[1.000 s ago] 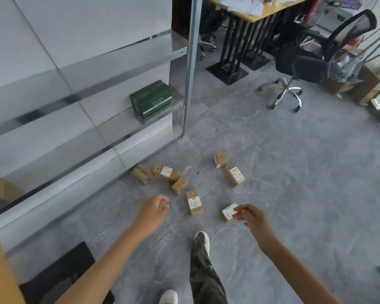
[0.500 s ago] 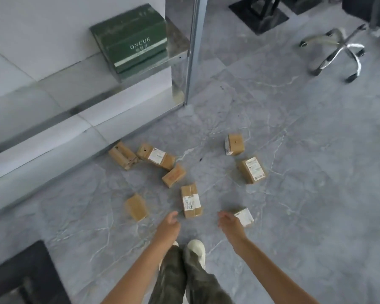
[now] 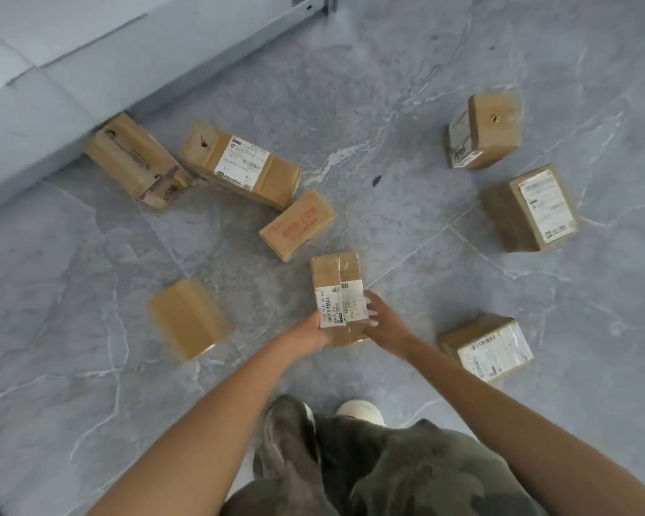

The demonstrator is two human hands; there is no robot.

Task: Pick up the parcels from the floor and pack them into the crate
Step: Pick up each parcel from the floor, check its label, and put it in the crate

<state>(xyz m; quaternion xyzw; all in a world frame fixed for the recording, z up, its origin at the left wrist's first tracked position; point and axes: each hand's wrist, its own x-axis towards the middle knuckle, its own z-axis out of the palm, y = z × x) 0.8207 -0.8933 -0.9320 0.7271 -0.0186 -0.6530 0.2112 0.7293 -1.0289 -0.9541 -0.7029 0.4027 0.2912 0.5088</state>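
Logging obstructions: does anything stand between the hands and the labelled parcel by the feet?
Nothing visible: the left hand and right hand hold the taped brown cardboard parcel from both sides. The crate is out of view.

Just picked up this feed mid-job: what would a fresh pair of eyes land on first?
The left hand and right hand grip a labelled parcel by its sides at the centre of the view. Seven others lie scattered around it on the grey floor, with a red-printed parcel close beyond it. No crate is in view.
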